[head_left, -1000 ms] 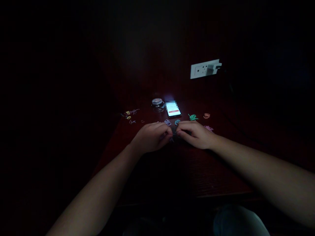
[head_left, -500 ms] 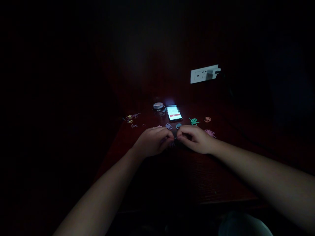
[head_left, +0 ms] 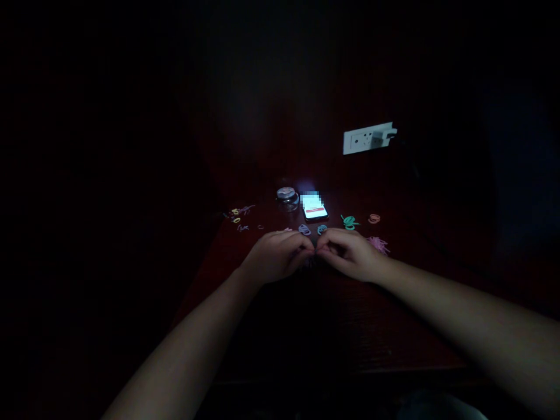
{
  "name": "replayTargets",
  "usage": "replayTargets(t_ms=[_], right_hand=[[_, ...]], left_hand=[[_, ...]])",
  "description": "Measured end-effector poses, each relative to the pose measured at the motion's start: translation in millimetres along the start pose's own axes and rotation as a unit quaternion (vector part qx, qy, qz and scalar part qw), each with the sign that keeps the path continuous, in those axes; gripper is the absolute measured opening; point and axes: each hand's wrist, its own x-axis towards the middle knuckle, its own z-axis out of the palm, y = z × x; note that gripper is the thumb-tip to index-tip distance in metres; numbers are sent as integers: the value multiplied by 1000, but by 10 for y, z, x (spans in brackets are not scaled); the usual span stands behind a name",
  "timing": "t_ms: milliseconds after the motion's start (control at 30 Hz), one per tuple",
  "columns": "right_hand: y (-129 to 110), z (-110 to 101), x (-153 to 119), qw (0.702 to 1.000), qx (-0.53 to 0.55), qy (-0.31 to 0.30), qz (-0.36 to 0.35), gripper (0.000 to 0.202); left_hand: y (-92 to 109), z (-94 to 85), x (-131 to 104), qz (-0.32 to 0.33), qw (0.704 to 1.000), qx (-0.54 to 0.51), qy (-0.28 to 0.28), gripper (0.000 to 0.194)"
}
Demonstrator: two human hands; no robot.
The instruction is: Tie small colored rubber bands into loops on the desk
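Grip closed on both sides: left hand [head_left: 275, 256] and right hand [head_left: 356, 256] pinch tip to tip in front of the phone [head_left: 315, 213]. Whatever is between the fingertips, I can't tell; it's too dark. Meeting like that probably lets me steady something small from both sides. Just in front of the phone sit the purple bands [head_left: 304, 230] and blue bands [head_left: 322, 229], within easy reach. Off to its right I've got green bands [head_left: 349, 221], orange bands [head_left: 374, 219] and, nearer me, pink bands [head_left: 378, 245], seemingly grouped by colour; yellow bands [head_left: 237, 220] lie well left. The lidded jar [head_left: 287, 201] stands beside the phone's left, and that lit screen helps me see the table [head_left: 385, 332].
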Motion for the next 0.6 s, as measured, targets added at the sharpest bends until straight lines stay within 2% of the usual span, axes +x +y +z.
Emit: replayTargets(t_ms=[333,600], right_hand=[[-12,-15,-6,1000,13,10,9,11],[-29,-2,-5,1000,22,21,5,11]], left_hand=[[7,-17,6,31,999,2,26,15],[4,12,-2,19,999,12,39,18]])
